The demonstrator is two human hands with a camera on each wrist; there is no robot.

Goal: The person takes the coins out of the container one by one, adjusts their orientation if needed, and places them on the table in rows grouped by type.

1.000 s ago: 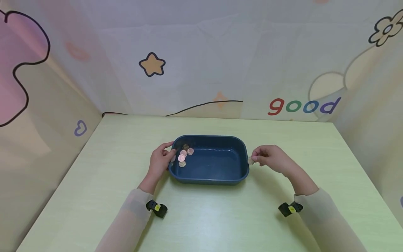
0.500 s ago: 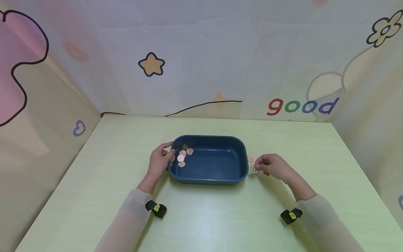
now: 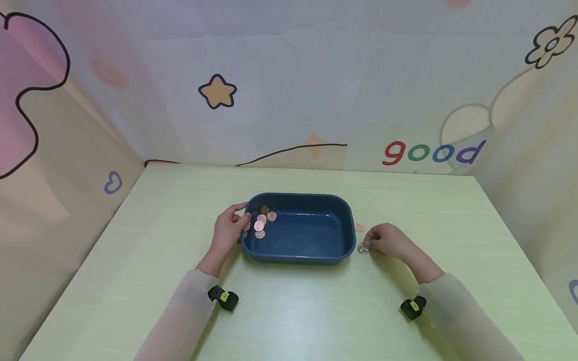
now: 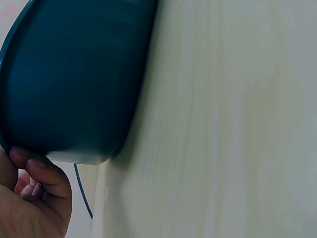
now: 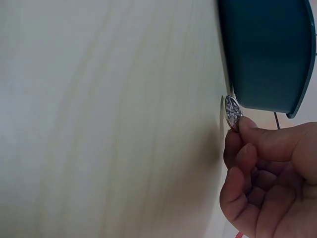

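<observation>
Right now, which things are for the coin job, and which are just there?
Likely for the job:
blue tray, held by the left grip
coins inside it
pink coin beside it
silver coin in the right grip

Just there:
printed star
"good" lettering

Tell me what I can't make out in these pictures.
Head: markings on the coins in the tray, too small.
Left wrist: the tray's inside, hidden by its wall; one end, cut off by the top edge.
Right wrist: part of the held coin, covered by the right hand.
</observation>
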